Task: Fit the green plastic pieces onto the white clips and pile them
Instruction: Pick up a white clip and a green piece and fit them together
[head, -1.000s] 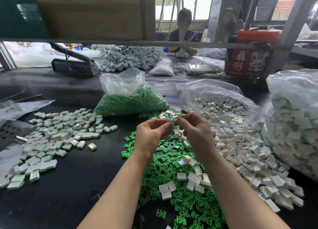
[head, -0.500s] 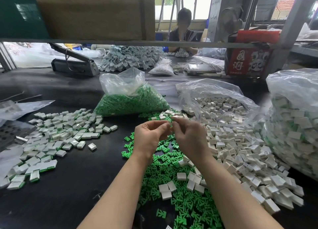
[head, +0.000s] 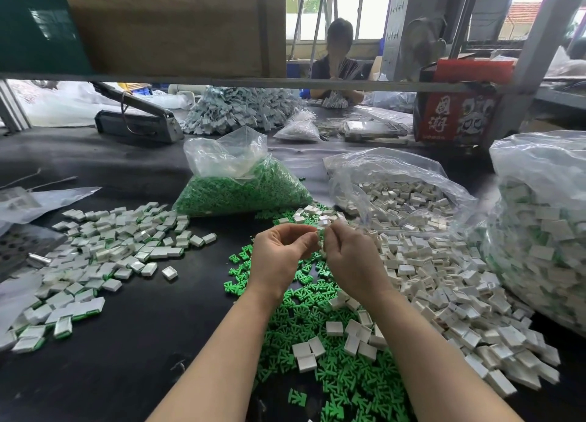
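Note:
My left hand (head: 279, 256) and my right hand (head: 352, 259) meet fingertip to fingertip above the table. Between them they pinch a small white clip with a green piece (head: 321, 235), mostly hidden by the fingers. Under my hands lies a spread of loose green plastic pieces (head: 320, 352) with a few white clips on top. Loose white clips (head: 450, 288) are heaped to the right. A pile of fitted clips (head: 104, 256), white with green edges, lies at the left.
A clear bag of green pieces (head: 241, 190) stands behind my hands, a bag of white clips (head: 396, 193) to its right, and a big bag of fitted clips (head: 542, 231) at the far right. A red box (head: 456, 110) and a seated person are beyond.
Both hands stay together at the same spot; my right hand's fingers have shifted slightly lower and closer against the left fingertips.

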A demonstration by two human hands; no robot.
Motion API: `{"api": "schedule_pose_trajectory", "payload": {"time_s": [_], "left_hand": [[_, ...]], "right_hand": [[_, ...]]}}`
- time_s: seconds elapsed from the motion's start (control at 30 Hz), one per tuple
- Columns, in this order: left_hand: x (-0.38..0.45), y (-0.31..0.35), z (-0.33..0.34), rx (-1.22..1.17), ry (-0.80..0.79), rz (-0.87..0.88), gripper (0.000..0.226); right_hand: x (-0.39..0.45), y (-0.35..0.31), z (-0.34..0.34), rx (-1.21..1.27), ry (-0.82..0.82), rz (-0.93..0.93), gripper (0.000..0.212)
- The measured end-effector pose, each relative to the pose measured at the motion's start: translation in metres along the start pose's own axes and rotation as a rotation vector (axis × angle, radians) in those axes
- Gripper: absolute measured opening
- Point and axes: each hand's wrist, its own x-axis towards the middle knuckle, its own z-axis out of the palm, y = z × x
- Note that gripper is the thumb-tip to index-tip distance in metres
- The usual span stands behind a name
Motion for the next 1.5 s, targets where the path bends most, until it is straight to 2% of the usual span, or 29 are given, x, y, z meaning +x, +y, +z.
{"api": "schedule_pose_trajectory", "payload": {"time_s": [0.17, 0.37, 0.47, 0.53, 0.73, 0.93, 1.17, 1.3, 1.5], "left_hand": [[0.004, 0.000, -0.011, 0.053, -0.100, -0.002, 0.014], [0.006, 0.001, -0.015, 0.145, -0.200, -0.053, 0.006], [0.002, 0.002, -0.014, 0.253, -0.352, -0.137, 0.025], [-0.001, 0.003, -0.012, 0.273, -0.393, -0.149, 0.029], [-0.002, 0.001, -0.006, 0.312, -0.332, -0.133, 0.032], [-0.006, -0.001, 0.011, 0.364, -0.283, -0.056, 0.034], [-0.007, -0.007, 0.017, 0.354, -0.230, -0.034, 0.037], [-0.010, -0.011, 0.024, 0.398, -0.153, 0.034, 0.038], [-0.009, -0.013, 0.025, 0.400, -0.160, 0.013, 0.035]], "right_hand": [[0.001, 0.003, -0.002, 0.164, -0.135, 0.050, 0.027], [0.002, 0.001, -0.004, 0.354, -0.166, 0.078, 0.034], [0.002, -0.001, -0.004, 0.441, -0.171, 0.099, 0.035], [0.002, 0.000, -0.003, 0.441, -0.193, 0.112, 0.037], [0.001, 0.001, 0.000, 0.170, -0.228, 0.093, 0.041], [0.002, 0.002, -0.001, 0.092, -0.178, 0.119, 0.043], [-0.001, 0.001, 0.000, 0.075, -0.116, 0.044, 0.054], [-0.004, -0.003, 0.004, -0.025, -0.128, 0.047, 0.053], [-0.004, 0.000, 0.005, -0.085, -0.122, 0.028, 0.056]]}}
